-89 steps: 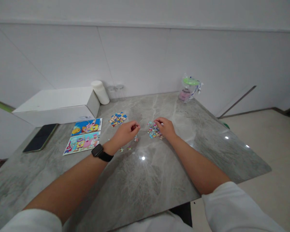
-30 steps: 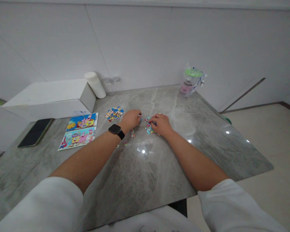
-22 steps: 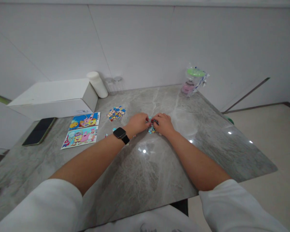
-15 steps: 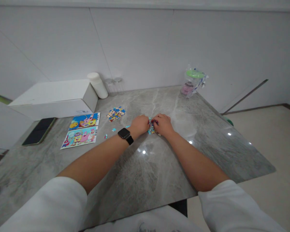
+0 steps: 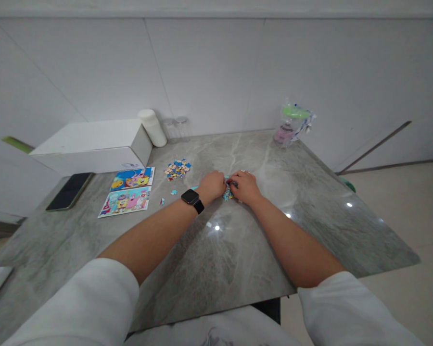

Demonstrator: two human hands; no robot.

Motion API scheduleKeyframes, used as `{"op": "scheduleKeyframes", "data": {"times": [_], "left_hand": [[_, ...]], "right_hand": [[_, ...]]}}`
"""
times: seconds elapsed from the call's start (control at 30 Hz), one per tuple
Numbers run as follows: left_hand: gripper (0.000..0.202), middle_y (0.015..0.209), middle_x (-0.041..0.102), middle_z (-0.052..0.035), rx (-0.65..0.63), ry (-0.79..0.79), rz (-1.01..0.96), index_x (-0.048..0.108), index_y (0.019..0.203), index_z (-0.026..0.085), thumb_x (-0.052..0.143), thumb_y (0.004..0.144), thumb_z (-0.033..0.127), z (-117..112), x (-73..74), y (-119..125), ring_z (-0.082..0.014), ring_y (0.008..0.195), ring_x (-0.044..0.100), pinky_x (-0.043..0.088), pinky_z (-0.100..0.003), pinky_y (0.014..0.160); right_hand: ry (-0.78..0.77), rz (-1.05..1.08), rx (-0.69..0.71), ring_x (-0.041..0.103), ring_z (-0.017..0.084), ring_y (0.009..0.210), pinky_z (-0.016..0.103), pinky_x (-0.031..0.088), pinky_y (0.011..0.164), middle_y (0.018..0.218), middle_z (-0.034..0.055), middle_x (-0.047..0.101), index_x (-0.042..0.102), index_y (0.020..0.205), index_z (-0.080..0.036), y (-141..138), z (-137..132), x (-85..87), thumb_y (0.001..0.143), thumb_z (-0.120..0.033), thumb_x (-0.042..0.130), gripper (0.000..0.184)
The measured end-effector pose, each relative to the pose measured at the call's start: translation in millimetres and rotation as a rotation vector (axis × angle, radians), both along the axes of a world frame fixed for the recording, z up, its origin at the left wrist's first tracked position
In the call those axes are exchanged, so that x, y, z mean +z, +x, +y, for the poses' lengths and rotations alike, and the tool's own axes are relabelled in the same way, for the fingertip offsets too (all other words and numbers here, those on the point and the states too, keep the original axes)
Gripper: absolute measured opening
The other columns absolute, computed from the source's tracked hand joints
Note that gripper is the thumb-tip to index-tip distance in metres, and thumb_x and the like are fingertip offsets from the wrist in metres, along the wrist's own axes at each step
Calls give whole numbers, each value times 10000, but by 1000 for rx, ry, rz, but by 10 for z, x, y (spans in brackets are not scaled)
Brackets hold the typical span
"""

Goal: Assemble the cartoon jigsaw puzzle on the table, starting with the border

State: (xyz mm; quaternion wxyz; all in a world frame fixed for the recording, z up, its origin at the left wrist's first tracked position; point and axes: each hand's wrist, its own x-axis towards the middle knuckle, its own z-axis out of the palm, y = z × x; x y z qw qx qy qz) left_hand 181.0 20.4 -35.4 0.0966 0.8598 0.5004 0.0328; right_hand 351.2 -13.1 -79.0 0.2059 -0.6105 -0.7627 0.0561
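Left hand (image 5: 212,184) and right hand (image 5: 246,187) curl at the pile (image 5: 227,195); I cannot tell if pinching; light touch seems best.

Pale wall (image 5: 209,77) is standing behind a grey, veined table (image 5: 187,288); thin seams are dividing it into panels. A ledge (image 5: 216,9) is running across the top. Table's right corner is jutting out over light floor (image 5: 393,206); dark skirting (image 5: 393,166) is edging the far side. Bright light spots (image 5: 217,228) are gleaming on the glossy table.
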Motion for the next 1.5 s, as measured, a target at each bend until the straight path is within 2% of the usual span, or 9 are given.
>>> {"op": "scheduleKeyframes", "data": {"times": [0.3,0.57,0.67,0.87,1.0,1.1,1.2,1.37,1.5], "left_hand": [[250,1079,753,-146,-71,12,-20,795,1068,167,584,950,232,53,-35,-49,-261,1010,708,533,-342,872],[250,1072,758,-122,-184,-13,-20,800,1081,207,636,896,239,164,-54,-38,-258,999,713,525,-329,870],[232,1039,767,-105,-215,-45,-20,809,1036,216,651,866,226,204,-34,-37,-253,971,714,525,-326,848],[145,951,785,-77,-206,-83,-34,784,918,192,693,804,191,225,-6,-46,-222,877,708,516,-299,783],[149,952,794,-49,-175,-88,-79,765,946,205,663,840,193,227,8,-127,-198,872,707,516,-280,780],[171,1010,797,-44,-151,-79,-141,760,1000,200,640,877,206,232,54,-271,-186,900,707,523,-275,801],[181,987,796,-39,-112,-99,-297,771,1004,188,634,887,207,211,127,-496,-176,867,699,528,-278,802],[217,968,796,-31,3,-157,-525,791,1016,194,600,914,203,76,233,-997,-169,858,701,544,-276,784],[198,999,797,-45,69,-201,-667,784,1032,196,614,934,220,-95,305,-1397,-175,928,721,578,-290,835]], "right_hand": [[1,7,-44,597,271,1104,413,406,978,1143,79,728,812,1032,-264,-11,13,15,922,-219,617,228],[8,14,-121,606,269,1093,403,414,946,1116,82,730,814,1059,-267,-2,19,28,933,-225,592,258],[1,16,-136,615,268,1094,399,415,936,1120,82,734,812,1059,-264,5,25,38,942,-233,583,258],[-1,25,-138,625,264,1085,394,424,951,1132,83,741,811,1068,-258,16,45,26,930,-214,589,265],[8,38,-121,628,258,1079,390,426,969,1119,76,745,812,1051,-258,28,43,16,925,-209,587,261],[10,50,-108,628,256,1079,387,423,979,1100,71,750,810,1046,-255,33,32,19,921,-217,600,248],[29,65,-98,632,252,1072,391,418,995,1093,72,753,806,1055,-245,19,18,25,924,-222,603,242],[96,58,-38,643,265,1091,426,411,1036,1102,84,762,797,1051,-238,-23,-16,46,935,-226,583,244],[213,86,17,646,279,1111,455,405,1086,1105,90,767,789,1036,-249,-109,-89,173,948,-242,566,240]]}}
